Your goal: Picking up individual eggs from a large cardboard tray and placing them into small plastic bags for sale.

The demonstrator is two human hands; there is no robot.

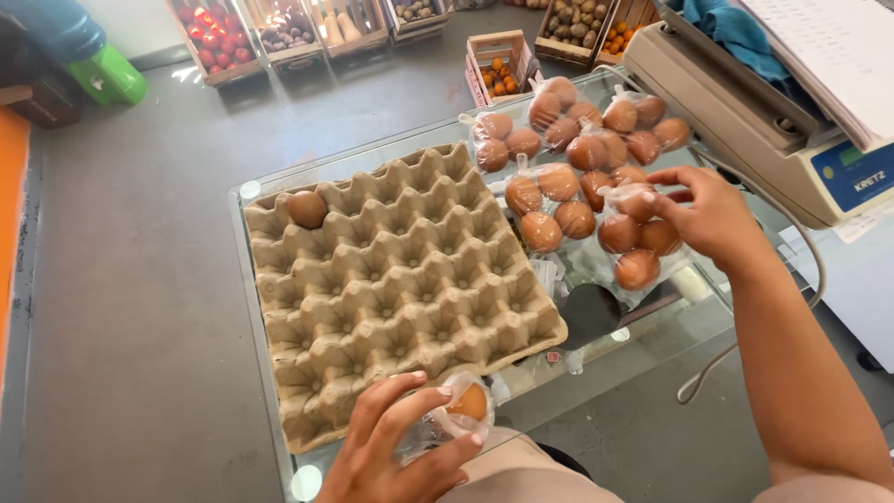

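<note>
floor, far left: grey concrete, with a green thing (110, 78) up in the corner and crates of produce (279, 33) lined along the top edge. Tomatoes, potatoes, oranges by the look of it.

egg tray (400, 289): big grey pulp carton sitting on the glass bench (652, 345), nearly all cups bare. Only 1 loose egg (306, 209) in it, back-left corner cup.

left hand (396, 452): at the near edge of the tray, fingers (419, 399) curled and clamped round a small clear bag (445, 421) with at least 1 brown egg showing inside. Bag hangs just past the tray's front rim, over the bench edge.

how that bag handles: I'd say light but seriously fragile. Thin slippery plastic, shells that knock together if it swings. Best cradled from under the egg with an open palm, or pinched by the gathered neck, never squeezed across the shells.

bagged eggs (568, 163): a cluster of about 5 tied clear bags, several brown eggs each, packed close together right of the tray.

right hand (708, 216): reaching over to the nearest-right bag (638, 242), fingers together on its top where the plastic gathers. Looks like a pinch on the knot, but I can't tell how firm.

scale (745, 121): beige shop scale at far right, blue cloth (736, 33) and some paper on top, cable trailing down past the bench.
</note>
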